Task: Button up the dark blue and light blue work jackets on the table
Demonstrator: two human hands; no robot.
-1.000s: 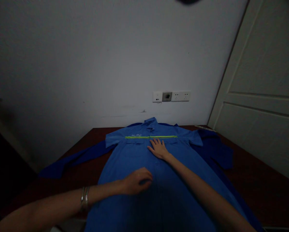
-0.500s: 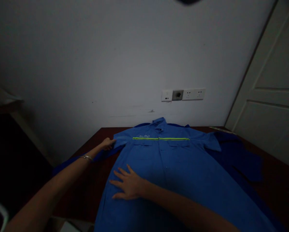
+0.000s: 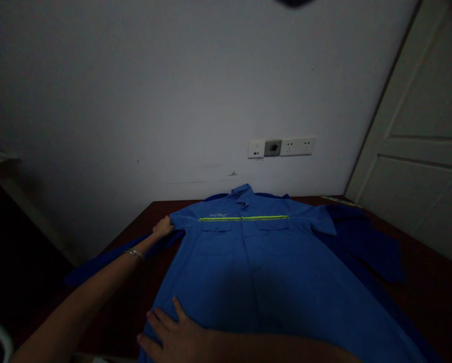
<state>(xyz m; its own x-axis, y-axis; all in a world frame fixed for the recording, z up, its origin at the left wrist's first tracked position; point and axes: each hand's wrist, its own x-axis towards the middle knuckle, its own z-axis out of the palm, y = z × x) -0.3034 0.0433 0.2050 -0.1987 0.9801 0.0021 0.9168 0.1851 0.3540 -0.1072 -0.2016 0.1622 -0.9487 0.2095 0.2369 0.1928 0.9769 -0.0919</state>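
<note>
A blue work garment (image 3: 256, 272) with a yellow-green reflective stripe across the chest lies flat, front up, on a dark brown table (image 3: 430, 272). My left hand (image 3: 162, 228) reaches to the garment's left shoulder, fingers closed on the fabric where the darker sleeve starts. My right hand (image 3: 169, 335) lies flat with fingers spread on the lower left part of the garment, near the table's front edge. A bracelet sits on my left wrist.
A darker blue sleeve (image 3: 97, 262) trails off to the left, another (image 3: 365, 242) lies at the right. The table backs onto a white wall with a socket strip (image 3: 281, 147). A white door (image 3: 422, 151) stands at the right. Dark floor lies to the left.
My right hand slid from the chest down and left to the garment's lower left edge. My left hand went from the middle up to the left shoulder and took hold there.
</note>
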